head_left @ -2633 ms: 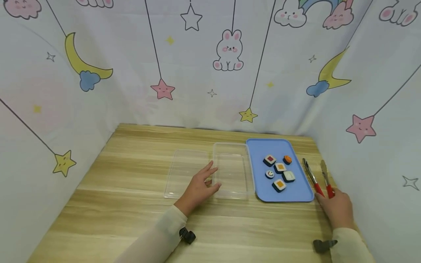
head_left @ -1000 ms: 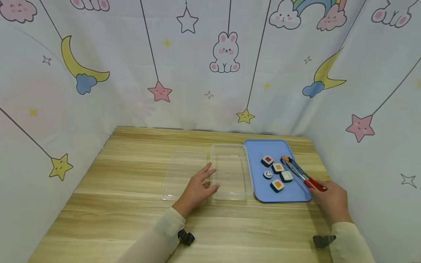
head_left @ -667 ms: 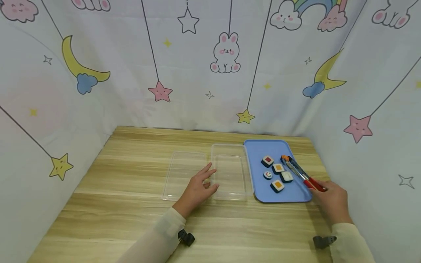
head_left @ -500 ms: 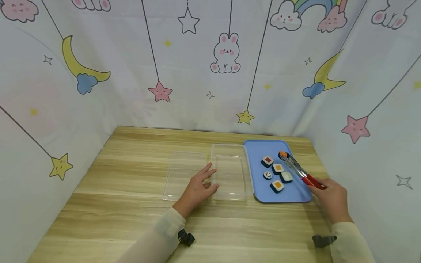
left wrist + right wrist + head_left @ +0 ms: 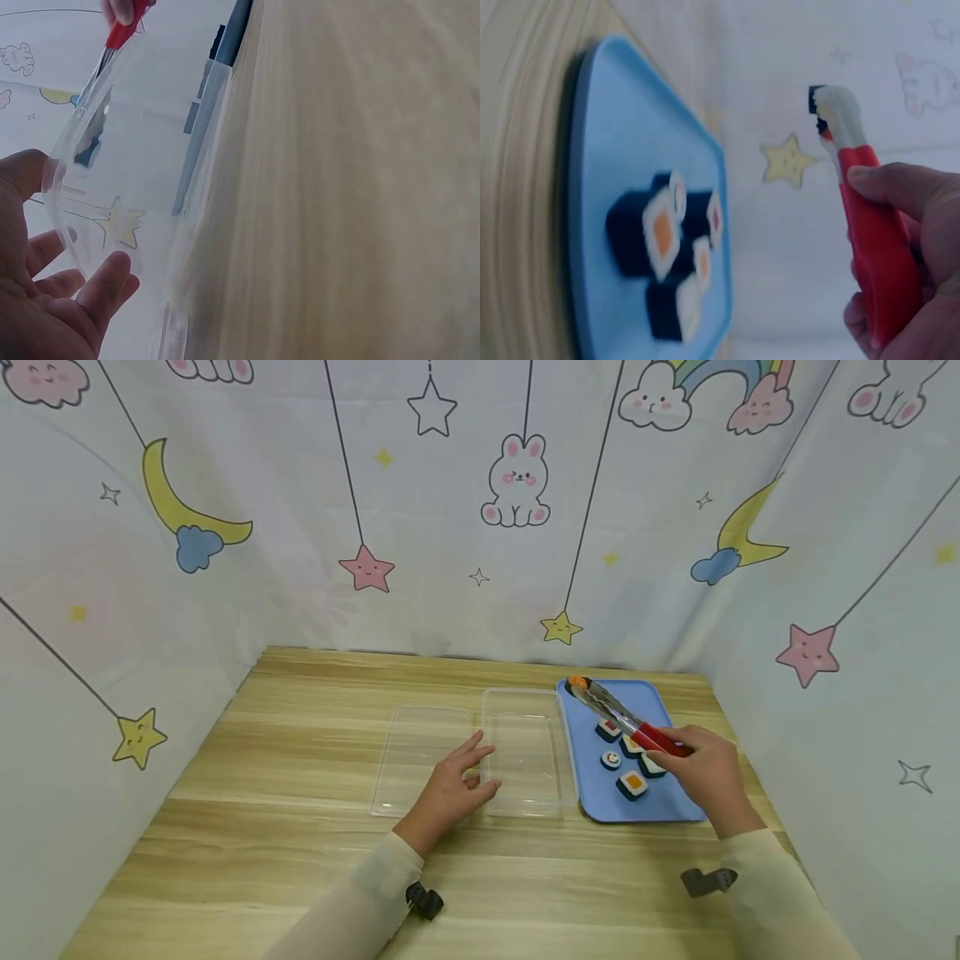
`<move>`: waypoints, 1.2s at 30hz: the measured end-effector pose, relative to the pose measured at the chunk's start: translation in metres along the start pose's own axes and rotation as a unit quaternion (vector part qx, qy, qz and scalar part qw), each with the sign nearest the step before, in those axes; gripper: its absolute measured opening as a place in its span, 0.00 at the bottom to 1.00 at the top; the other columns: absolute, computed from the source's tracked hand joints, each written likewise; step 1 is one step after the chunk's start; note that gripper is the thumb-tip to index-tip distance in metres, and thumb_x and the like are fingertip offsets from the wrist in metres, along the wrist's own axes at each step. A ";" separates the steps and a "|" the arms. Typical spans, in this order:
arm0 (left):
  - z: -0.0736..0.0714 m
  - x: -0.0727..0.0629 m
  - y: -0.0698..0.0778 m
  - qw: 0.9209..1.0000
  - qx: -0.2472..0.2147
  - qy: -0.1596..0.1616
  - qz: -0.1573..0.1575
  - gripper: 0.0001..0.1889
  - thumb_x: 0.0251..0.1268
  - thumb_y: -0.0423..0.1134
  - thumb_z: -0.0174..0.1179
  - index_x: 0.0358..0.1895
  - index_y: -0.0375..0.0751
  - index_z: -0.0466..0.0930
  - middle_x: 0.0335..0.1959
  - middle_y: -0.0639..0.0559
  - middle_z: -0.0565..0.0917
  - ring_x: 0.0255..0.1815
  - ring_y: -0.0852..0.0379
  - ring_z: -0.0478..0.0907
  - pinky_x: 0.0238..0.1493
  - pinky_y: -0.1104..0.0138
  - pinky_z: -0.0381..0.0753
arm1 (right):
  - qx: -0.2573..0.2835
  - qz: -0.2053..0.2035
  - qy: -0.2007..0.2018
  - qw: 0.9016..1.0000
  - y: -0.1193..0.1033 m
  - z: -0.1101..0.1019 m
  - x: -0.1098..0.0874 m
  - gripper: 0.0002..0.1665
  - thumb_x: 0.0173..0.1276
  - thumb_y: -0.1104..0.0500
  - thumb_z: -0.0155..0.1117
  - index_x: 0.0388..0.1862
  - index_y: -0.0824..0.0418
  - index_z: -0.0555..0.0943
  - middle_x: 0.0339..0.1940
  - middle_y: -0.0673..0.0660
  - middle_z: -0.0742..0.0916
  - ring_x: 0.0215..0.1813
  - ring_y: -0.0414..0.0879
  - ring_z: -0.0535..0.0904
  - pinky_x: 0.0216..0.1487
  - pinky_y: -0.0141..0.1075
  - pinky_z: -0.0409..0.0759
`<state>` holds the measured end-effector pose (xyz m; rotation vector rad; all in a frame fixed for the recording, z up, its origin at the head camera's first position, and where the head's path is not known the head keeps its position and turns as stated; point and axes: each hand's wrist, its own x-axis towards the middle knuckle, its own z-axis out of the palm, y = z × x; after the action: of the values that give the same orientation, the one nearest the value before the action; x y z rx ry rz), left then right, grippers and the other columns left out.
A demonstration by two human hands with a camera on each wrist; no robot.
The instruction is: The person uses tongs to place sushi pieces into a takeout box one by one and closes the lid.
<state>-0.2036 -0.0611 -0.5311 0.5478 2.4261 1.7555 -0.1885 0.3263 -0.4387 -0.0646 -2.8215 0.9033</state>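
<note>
My right hand grips red-handled metal tongs, whose tips pinch an orange-topped sushi piece raised over the tray's far left corner. In the right wrist view the thumb presses along the red handle. Several other sushi pieces stay on the blue tray, some partly covered by the tongs and hand. My left hand, fingers spread, rests at the left side of a clear plastic container. The left wrist view shows its fingertips right at the container's rim.
Left of the container lies a clear, flat lid-like piece, partly behind the left hand. The tray adjoins the container's right side on the wooden table. A patterned curtain encloses the back and both sides.
The tongs lay beside the tray, then closed on the orange-topped sushi. My right hand has since lifted it and carried it left towards the container. The left hand stays put.
</note>
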 end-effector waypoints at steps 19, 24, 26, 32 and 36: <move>0.000 0.000 0.003 1.000 -0.014 0.008 -0.005 0.31 0.67 0.37 0.72 0.72 0.35 0.75 0.83 0.45 0.59 0.77 0.42 0.65 0.61 0.55 0.83 | -0.066 -0.106 -0.149 0.981 -0.077 0.066 0.050 0.21 0.63 0.59 0.78 0.56 0.62 0.89 0.39 0.53 0.87 0.38 0.49 0.79 0.28 0.36 0.80; 0.000 0.000 0.001 1.000 -0.025 0.012 -0.002 0.31 0.66 0.36 0.72 0.71 0.36 0.76 0.83 0.46 0.60 0.77 0.42 0.66 0.61 0.53 0.83 | -0.078 -0.100 -0.164 0.978 -0.090 0.074 0.059 0.21 0.63 0.59 0.78 0.55 0.62 0.90 0.43 0.53 0.89 0.41 0.49 0.82 0.33 0.35 0.83; 0.001 0.001 0.001 1.000 -0.021 0.007 -0.002 0.31 0.66 0.37 0.72 0.72 0.37 0.76 0.83 0.46 0.59 0.77 0.43 0.66 0.61 0.53 0.83 | -0.080 -0.099 -0.171 0.977 -0.092 0.076 0.061 0.20 0.62 0.60 0.79 0.54 0.62 0.90 0.44 0.54 0.89 0.42 0.49 0.82 0.34 0.35 0.84; 0.000 0.001 0.000 1.000 -0.003 -0.001 -0.004 0.31 0.68 0.38 0.71 0.73 0.41 0.75 0.84 0.46 0.57 0.78 0.44 0.65 0.61 0.57 0.83 | -0.082 -0.098 -0.179 0.976 -0.092 0.077 0.064 0.20 0.62 0.60 0.79 0.52 0.64 0.90 0.46 0.57 0.90 0.44 0.50 0.84 0.37 0.37 0.87; 0.000 0.001 0.000 1.000 -0.003 0.000 -0.007 0.32 0.68 0.38 0.71 0.74 0.39 0.74 0.84 0.49 0.57 0.78 0.45 0.65 0.62 0.57 0.83 | -0.082 -0.090 -0.177 0.977 -0.093 0.077 0.063 0.22 0.61 0.60 0.80 0.55 0.64 0.90 0.47 0.57 0.89 0.44 0.50 0.82 0.38 0.38 0.86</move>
<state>-0.2047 -0.0610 -0.5309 0.5294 2.4174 1.7585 -0.2636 0.2119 -0.4367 0.3621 -3.1562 0.6981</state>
